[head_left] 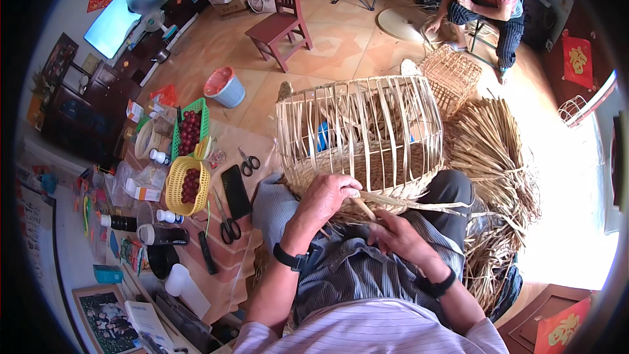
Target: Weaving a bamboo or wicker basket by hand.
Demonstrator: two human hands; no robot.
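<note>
A partly woven straw basket (360, 137) lies across my knees, with upright strips spaced apart over its upper side and a dense braided band near its lower rim. My left hand (329, 196) is closed, thumb and fingers pinching at the basket's near edge where straw strands (419, 204) come out toward the right. Just below, my right hand (405, 241) has its fingers closed around the lower end of a short tan stick-like piece (362, 209); whether it is a tool handle or thick straw is unclear. The piece's upper end reaches my left fingertips.
A big bundle of dry straw (488, 157) lies on my right. The low table on my left carries scissors (228, 226), a black phone (236, 191), a yellow fruit basket (188, 185) and bottles. Ahead are a red chair (282, 23), a bin (225, 86) and a seated person (488, 6) near another woven basket (449, 78).
</note>
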